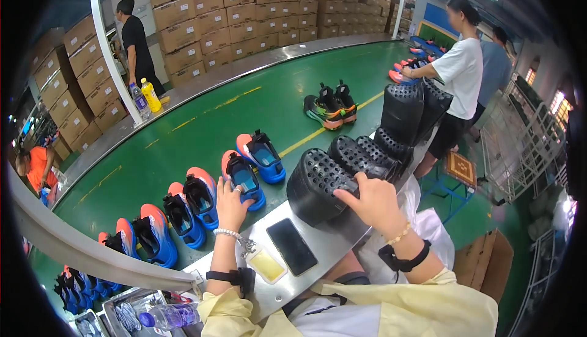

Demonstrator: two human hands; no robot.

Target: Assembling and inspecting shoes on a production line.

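My left hand (231,207) reaches over the near row with its fingers apart, touching the side of a coral-and-blue sneaker (260,200) that has a black collar and a blue insole. Another such sneaker (264,157) stands just beyond it. My right hand (374,201) grips the near edge of a black perforated block (310,184), thumb on its holed top; the other fingers are partly hidden. More black perforated blocks (403,114) stand behind it in a row. A dark phone (292,246) and a yellowish card in a clear holder (266,265) lie between my forearms.
Several coral-and-blue sneakers (156,233) line the green belt (202,123) to the left. A dark pair (330,105) stands farther along. A white post (116,257) crosses the left front, near a purple-capped bottle (170,316). A co-worker (458,62) handles shoes at the right.
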